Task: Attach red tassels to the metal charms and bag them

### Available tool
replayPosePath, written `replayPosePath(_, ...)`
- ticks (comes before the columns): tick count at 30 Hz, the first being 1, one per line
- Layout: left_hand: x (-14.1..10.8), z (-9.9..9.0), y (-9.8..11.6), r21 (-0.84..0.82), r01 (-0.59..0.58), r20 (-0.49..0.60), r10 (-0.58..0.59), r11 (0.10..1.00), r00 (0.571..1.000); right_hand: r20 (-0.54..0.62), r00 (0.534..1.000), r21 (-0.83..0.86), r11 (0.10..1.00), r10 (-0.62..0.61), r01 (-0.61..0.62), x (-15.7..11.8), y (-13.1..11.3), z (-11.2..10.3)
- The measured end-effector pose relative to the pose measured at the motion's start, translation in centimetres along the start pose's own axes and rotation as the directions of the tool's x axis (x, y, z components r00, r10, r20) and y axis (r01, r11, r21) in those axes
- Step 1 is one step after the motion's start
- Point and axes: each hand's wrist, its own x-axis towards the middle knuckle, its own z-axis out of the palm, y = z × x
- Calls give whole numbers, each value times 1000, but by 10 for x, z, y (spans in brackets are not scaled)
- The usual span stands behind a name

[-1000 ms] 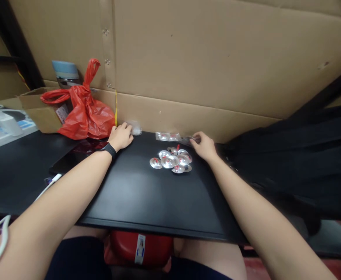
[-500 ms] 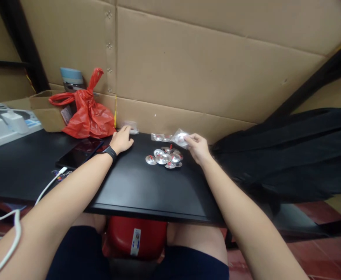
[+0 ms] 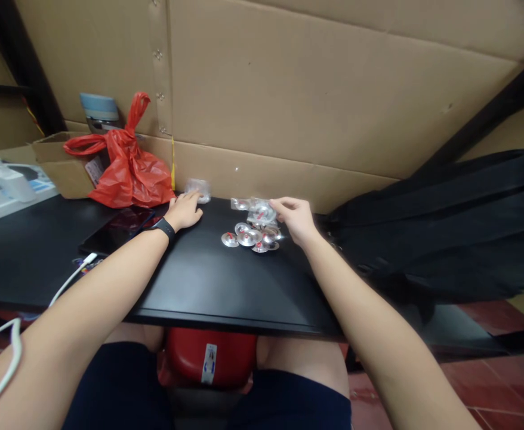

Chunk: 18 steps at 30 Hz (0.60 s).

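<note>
Two hands: both over a black desk (image 3: 212, 283); hours below are read from the disc pile, 12 toward the cardboard wall (image 3: 311, 89).
Right hand (image 3: 295, 218): at 2 o'clock; thumb and fingertips pinched together on the right edge of a clear packet.
Held packet (image 3: 262, 212): at 1 o'clock; silver disc and red detail showing through; overlaps the pile's far edge in view, contact cannot be told.
Disc pile (image 3: 249, 238): silver domed discs with red pieces, heaped on the desk; one leans out at 9 o'clock.
Flat packet (image 3: 240, 204): between 11 and 12, near the wall, partly behind the held packet.
Left hand (image 3: 184, 210): at 10 o'clock, palm down, fingers loosely apart, fingertips over a small packet; grip, if any, cannot be told.
Small packet (image 3: 198, 190): between 10 and 11, clear, contents blurred.
Watch (image 3: 166, 227): black, on the left wrist.
Red bag (image 3: 130, 167): at 10, knotted, beside a cardboard box (image 3: 62, 170).
Black cloth (image 3: 445, 233): at 3.
</note>
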Motion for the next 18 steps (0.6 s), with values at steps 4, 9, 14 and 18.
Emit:
replayPosePath(4,-1,0,-1,31,-9,-10,10,999,1000,7,1000,13,1000,13,-13,-1,-2,-1)
replayPosePath(9,1,1,-4,48,-22,-29,24,999,999,12,1000,-44,999,-6,7,1,-3,-5)
replayPosePath(14,2,3,-5,38,-28,-32,30,999,999,13,998,-67,996,-59,59,1,-5,-4)
replayPosePath(18,2,3,-6,38,-33,-47,35,999,998,-24,999,-49,998,-43,42,3,-2,-3)
